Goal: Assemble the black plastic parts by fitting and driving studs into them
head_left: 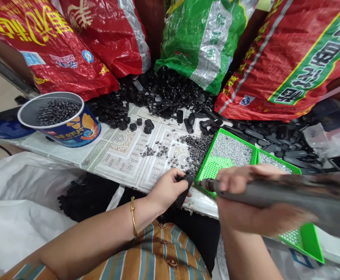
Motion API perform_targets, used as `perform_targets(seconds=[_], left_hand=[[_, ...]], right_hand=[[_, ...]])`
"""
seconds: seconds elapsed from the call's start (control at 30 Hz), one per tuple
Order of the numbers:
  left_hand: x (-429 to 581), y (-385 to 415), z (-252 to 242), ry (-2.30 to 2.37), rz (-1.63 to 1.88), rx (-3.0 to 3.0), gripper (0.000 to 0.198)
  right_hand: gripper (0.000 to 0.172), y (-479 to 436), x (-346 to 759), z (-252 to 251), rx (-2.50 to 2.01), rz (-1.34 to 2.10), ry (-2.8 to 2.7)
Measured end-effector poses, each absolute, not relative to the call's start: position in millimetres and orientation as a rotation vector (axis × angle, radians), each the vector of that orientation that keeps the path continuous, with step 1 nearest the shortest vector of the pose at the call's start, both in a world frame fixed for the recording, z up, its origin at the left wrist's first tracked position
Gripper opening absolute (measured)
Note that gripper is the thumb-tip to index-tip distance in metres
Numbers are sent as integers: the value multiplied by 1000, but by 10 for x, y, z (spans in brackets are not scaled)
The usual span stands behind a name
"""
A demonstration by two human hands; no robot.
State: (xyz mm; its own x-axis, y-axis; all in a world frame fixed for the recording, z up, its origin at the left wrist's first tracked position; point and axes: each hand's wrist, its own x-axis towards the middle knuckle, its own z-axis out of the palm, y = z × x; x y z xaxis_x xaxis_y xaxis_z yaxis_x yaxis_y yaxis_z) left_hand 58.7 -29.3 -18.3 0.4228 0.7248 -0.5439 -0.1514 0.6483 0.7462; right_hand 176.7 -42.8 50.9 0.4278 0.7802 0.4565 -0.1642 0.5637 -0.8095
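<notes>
My left hand (167, 190) is closed around a small black plastic part (184, 186) at the near edge of the table. My right hand (245, 202) grips a grey powered screwdriver (274, 194) that lies across the view. Its tip (202, 184) points left, right next to the black part. Both hands hover just in front of a green tray (216, 163) filled with small silver screws. A gold bangle sits on my left wrist.
A heap of black plastic parts (164, 93) lies at the back below red and green sacks (204, 35). A blue tin (61, 120) of dark small pieces stands at the left. Loose small bits (193, 147) are scattered mid-table. A white bag (21, 202) holding black parts hangs below the table.
</notes>
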Motion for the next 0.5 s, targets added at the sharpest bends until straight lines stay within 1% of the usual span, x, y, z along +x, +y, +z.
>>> perform_targets(seconds=[0.1, 0.23, 0.33, 0.43, 0.5], left_hand=[[540, -242, -117, 930, 633, 674, 25], [516, -174, 45, 740, 727, 693, 31], [535, -139, 179, 638, 758, 733, 35], [541, -147, 234, 647, 803, 749, 42], [524, -183, 211, 695, 788, 779, 41]], right_hand=[[26, -496, 1845, 564, -918, 501, -898], [17, -532, 1952, 436, -1458, 603, -918], [22, -524, 1986, 358, -1649, 669, -1047], [33, -501, 1983, 358, -1563, 667, -980], [36, -480, 1994, 367, -1451, 609, -868]])
